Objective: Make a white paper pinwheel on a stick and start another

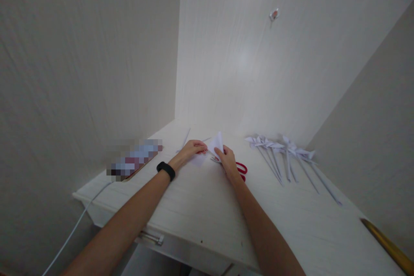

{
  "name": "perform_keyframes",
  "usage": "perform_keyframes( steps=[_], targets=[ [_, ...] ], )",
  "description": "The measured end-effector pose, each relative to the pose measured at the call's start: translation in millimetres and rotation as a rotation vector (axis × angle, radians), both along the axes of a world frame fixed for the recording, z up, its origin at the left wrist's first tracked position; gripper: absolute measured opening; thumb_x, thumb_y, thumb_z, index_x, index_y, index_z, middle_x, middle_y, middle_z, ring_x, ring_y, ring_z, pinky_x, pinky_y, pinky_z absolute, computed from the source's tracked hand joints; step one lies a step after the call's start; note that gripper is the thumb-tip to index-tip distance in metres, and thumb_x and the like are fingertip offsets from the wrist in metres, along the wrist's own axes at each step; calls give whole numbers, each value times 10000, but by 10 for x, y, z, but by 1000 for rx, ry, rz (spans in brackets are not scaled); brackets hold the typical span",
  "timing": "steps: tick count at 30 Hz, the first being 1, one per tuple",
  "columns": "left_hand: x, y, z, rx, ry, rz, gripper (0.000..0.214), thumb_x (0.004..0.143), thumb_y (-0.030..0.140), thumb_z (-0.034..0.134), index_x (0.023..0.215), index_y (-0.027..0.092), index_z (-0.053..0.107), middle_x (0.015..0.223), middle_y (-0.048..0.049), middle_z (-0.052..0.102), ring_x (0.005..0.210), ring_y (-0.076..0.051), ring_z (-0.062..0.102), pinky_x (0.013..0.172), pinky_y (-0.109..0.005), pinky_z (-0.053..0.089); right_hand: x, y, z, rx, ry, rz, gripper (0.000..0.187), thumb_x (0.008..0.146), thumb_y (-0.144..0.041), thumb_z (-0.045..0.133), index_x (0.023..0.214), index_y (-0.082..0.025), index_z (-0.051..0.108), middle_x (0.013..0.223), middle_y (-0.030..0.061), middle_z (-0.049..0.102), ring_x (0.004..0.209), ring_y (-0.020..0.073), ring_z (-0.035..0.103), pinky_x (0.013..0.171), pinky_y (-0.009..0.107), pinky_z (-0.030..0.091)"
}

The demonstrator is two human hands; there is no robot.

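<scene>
My right hand [227, 160] pinches a folded piece of white paper [216, 141], a triangle with its point upward. Just left of it, my left hand [194, 148] has its fingers drawn together near the paper's edge; what they hold, if anything, I cannot make out. Another pale sheet of paper [198, 160] lies flat on the table beneath the left hand. Scissors with red handles [242, 167] rest under my right hand, which partly covers them. Behind my left wrist are thin white paper sticks [186, 137].
Several white paper pinwheels on sticks [274, 148] lie in a row at the right. A phone-like device [136, 159], blurred out, stands at the left with a white cable [80, 217]. Walls enclose the white table [200, 207]. A gold-coloured object [384, 241] sits at far right.
</scene>
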State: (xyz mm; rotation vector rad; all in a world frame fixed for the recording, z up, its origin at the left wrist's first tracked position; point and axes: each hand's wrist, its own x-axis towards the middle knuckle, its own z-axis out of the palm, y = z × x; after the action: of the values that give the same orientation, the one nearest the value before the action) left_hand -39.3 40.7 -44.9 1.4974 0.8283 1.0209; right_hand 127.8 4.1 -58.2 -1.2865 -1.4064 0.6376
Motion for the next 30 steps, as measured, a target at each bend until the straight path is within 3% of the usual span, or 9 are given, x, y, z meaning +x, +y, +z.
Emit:
perform_keyframes(
  steps=[7, 22, 30],
  targets=[
    [6, -40, 37, -1, 19, -9, 190, 624, 302, 655, 667, 120, 622, 648, -27, 611, 563, -99, 495, 549, -223, 353, 6, 0, 1, -9, 1, -1, 274, 692, -405, 549, 730, -138, 593, 702, 23, 587, 625, 134, 487, 557, 238, 394],
    [2, 32, -34, 18, 3, -6, 181, 629, 283, 664, 698, 116, 649, 679, -37, 640, 609, -113, 543, 621, -237, 393, -40, -67, 76, -24, 29, 41, 287, 696, -380, 549, 804, -124, 620, 794, 53, 623, 686, 156, 535, 603, 258, 440],
    [6, 1, 16, 46, -33, 92, 164, 618, 282, 678, 660, 127, 649, 637, -28, 632, 588, -115, 537, 588, -239, 394, -74, -115, 123, 9, 35, 28, 260, 679, -396, 569, 753, -148, 594, 740, 30, 611, 653, 147, 519, 577, 255, 426]
  ],
)
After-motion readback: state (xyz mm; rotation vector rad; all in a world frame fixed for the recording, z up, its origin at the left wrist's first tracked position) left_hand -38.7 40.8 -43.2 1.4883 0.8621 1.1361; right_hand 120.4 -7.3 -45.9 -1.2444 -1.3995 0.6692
